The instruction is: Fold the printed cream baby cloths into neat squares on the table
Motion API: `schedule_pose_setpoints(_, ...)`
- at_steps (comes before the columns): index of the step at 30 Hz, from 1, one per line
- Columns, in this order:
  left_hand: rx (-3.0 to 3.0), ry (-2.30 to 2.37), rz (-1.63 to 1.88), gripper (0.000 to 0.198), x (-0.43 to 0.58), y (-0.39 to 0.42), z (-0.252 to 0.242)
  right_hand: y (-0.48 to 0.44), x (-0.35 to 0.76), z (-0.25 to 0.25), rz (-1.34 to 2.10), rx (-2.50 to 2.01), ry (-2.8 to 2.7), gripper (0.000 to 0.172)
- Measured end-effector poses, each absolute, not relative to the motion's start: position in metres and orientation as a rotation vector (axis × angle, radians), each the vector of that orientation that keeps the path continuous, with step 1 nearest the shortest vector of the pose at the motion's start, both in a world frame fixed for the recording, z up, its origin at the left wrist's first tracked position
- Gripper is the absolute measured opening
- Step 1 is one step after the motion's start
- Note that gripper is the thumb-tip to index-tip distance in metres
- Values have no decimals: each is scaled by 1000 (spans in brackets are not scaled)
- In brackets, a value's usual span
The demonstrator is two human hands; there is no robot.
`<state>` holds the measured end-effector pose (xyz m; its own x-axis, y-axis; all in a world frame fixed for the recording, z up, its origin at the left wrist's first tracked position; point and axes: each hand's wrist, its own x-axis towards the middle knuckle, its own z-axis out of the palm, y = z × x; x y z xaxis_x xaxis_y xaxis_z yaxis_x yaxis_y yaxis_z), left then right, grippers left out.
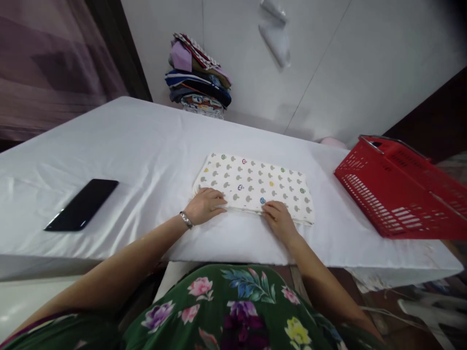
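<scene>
A folded white cloth (251,180) printed with small grey and coloured mushroom-like shapes lies flat on the table in front of me. At its near edge, left of the middle, my left hand (206,205) pinches the layers, thumb low and fingers on top. A silver bracelet (186,220) circles that wrist. My right hand (280,221) grips the same near edge further right, with the fingertips on the fabric. The undersides of the fingers are hidden, as are the inner folds of the cloth.
A black phone (83,204) lies on the white-covered table (146,146) to the left. On the right stands a red plastic basket (404,189) with metal handles. Behind the table's far edge rises a stack of folded clothes (200,78) against the pale wall.
</scene>
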<state>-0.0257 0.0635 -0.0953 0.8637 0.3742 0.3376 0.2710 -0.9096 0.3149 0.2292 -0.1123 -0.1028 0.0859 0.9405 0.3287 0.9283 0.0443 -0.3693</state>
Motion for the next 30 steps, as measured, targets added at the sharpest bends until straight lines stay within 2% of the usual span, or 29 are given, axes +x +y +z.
schedule_pose_setpoints(12,2805,584,709,31,-21,57,-102,-114,231,-111,22,-1881,-1797,28)
schedule_pose_setpoints(24,2892,526,605,24,6,47,-99,-107,232,-110,-32,-1768,-1824,19)
schedule_pose_setpoints(30,2835,593,589,30,10,51,-103,-110,234,-109,3,-1765,-1883,20)
